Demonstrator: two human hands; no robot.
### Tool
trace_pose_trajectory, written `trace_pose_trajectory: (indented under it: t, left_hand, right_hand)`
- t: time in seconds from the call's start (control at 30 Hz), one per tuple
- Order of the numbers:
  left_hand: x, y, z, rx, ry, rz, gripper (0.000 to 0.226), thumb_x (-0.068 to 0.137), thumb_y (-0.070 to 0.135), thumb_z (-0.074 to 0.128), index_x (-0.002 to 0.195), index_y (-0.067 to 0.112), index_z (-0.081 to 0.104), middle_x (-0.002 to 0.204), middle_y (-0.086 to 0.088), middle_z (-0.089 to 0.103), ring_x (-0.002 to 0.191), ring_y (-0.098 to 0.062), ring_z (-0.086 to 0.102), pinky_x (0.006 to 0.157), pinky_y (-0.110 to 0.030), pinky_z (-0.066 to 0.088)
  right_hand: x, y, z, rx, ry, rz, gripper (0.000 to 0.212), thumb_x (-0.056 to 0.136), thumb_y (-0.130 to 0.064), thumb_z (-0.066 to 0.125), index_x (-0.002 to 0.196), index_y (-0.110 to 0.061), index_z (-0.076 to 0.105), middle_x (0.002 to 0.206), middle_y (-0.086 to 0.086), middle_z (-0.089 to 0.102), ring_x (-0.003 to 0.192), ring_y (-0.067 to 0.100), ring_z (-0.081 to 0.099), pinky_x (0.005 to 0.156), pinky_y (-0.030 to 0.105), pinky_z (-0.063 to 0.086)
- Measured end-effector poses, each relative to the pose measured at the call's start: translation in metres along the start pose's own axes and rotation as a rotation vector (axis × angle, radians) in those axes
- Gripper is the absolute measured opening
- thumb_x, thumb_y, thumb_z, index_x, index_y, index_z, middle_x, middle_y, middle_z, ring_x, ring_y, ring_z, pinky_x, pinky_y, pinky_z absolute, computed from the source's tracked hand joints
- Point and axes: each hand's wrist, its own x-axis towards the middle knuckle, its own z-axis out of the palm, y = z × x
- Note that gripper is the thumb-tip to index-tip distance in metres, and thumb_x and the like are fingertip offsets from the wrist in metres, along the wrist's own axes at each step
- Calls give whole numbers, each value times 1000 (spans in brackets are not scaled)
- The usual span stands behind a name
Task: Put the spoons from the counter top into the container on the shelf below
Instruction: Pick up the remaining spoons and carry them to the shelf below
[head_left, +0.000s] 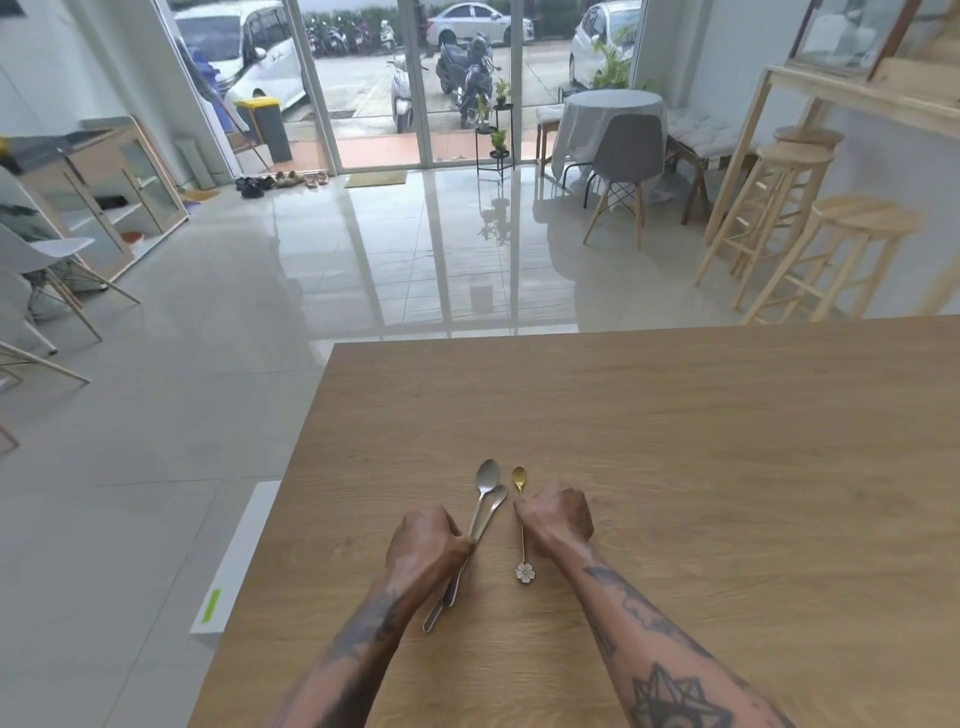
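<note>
The left hand (427, 545) is closed around the handles of two silver spoons (485, 499), gripping them together near the middle so that the bowls fan out ahead and the handle ends trail behind the wrist; bundling them this way probably saves a trip. The right hand (557, 514) is curled over the thin stem of the small gold spoon (521, 519), which lies flat on the wooden counter (701, 467) with its flower-shaped end toward the person; whether the fingers have pinched it yet I cannot tell. The hands sit near each other but apart; the shelf and its container are out of view, presumably below the counter.
</note>
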Motion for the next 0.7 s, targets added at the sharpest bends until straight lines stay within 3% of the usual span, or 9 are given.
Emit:
trace_pose_trajectory:
  t: [0.07,0.2,0.3,0.53,0.7]
  left_hand:
    - [-1,5,2,0,2,17,31,80,38,80,82,6,81,79,-5,79,72,-19,74,71,-31,61]
    - [2,10,5,15,1,-13,18,83,15,75,91,-1,78,92,-12,78,86,-24,75,81,-35,63]
    - [-2,10,4,10,-26,-36,19,79,22,78,82,4,73,84,-11,75,74,-21,67,68,-29,55]
    - [-25,2,8,172,33,76,29,81,30,73,63,14,57,69,-6,60,65,-24,60,61,-32,52]
    - [-42,-24,10,-8,43,76,35,80,27,72,53,13,54,53,-1,50,49,-17,48,43,-21,35]
  right_hand:
    - [-5,1,-1,-12,0,-2,40,87,-40,61,55,-18,53,55,-1,51,50,14,49,41,17,27]
    - [-14,7,-1,-9,-1,1,34,88,-23,58,55,-18,54,53,-1,48,49,13,46,43,18,30]
    - [-22,12,-4,-15,-32,-10,28,86,-19,59,59,-19,55,51,-4,45,45,11,40,42,18,29]
    - [-41,23,-6,-5,-52,-24,41,83,-28,60,45,-19,47,49,-5,45,46,13,43,41,21,28]
    - [-68,34,-3,33,-34,-48,43,80,-27,63,44,-18,41,46,-7,40,42,10,37,42,24,25]
